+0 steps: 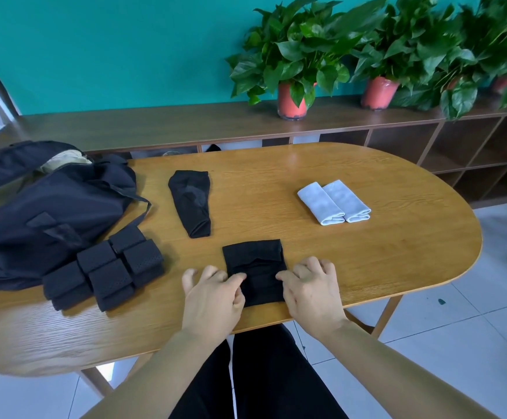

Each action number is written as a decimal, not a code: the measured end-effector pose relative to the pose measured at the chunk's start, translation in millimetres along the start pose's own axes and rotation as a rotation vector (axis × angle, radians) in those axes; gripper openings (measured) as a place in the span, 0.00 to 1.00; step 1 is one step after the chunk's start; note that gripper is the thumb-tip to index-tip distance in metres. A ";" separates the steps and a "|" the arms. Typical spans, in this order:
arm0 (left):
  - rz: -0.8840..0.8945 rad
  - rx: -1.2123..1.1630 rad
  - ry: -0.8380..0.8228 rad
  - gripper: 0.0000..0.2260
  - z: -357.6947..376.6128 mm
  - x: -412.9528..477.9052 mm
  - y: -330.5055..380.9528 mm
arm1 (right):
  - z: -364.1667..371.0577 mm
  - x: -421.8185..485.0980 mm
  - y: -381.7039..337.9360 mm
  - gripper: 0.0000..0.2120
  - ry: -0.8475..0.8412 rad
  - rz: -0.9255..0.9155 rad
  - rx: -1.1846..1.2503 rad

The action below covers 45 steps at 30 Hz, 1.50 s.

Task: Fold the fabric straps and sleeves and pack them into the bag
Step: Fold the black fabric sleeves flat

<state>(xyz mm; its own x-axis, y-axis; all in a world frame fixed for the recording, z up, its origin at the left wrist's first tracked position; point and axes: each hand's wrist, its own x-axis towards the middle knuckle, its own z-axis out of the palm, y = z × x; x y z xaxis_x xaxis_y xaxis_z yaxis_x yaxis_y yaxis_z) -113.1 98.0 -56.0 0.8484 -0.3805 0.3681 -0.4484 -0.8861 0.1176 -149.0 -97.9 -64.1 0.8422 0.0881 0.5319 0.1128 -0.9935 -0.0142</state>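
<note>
Lap: dark trousers (276, 373) below the table's near edge, both forearms reaching over it.
Left hand (213, 293): thumb and forefinger pinch the left edge of the folded black sleeve (255, 267); the other fingers are spread on the wood.
Right hand (311, 285): arched, fingertips down, forefinger touching the sleeve's right edge; whether it grips cannot be told.
Folded black sleeve: flat between the hands, long axis running near to far, its near end just short of the table (367, 267) edge.
Open room: bare wood right of the right hand out to the rounded end, and in the middle beyond the sleeve.
Black straps (107, 267): folded blocks packed together left of the left hand, touching the bag.
Second black sleeve (193, 204): unfolded, lying apart beyond the folded one, long axis near to far, wider end far.
White sleeves (333, 202): two folded pieces side by side, touching, far right, axis slanting far-left to near-right.
Bag (49, 207): dark, slumped over the table's left end, mouth open at the far side.
Shelf (155, 125): low wooden unit behind the table, carrying potted plants (294, 55) against a teal wall.
</note>
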 end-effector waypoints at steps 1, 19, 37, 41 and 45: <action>0.046 0.028 0.022 0.14 -0.3 -0.6 -1.2 | -1.6 0.3 0.1 0.09 0.006 -0.027 -0.014; 0.559 0.050 -0.128 0.33 -4.1 -23.9 -17.2 | -16.9 -19.1 6.2 0.28 -0.300 -0.420 0.144; 0.342 -0.178 -0.159 0.07 -26.4 -22.4 -21.4 | -34.0 0.2 -0.8 0.11 -0.245 -0.443 0.203; 0.231 -0.241 -0.181 0.12 -27.9 -17.8 -20.3 | -31.9 4.3 -1.5 0.14 -0.320 -0.251 0.259; -0.051 -0.338 -0.133 0.05 -29.9 1.4 -14.0 | -37.1 29.9 -3.9 0.08 -0.397 0.059 0.371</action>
<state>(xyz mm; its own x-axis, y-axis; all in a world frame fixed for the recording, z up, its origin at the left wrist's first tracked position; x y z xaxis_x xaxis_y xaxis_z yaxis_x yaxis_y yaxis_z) -114.0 117.8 -29.6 0.8914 -0.3885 0.2335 -0.4532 -0.7757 0.4393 -143.9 -94.0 -16.8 0.9789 0.1250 0.1615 0.1775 -0.9118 -0.3704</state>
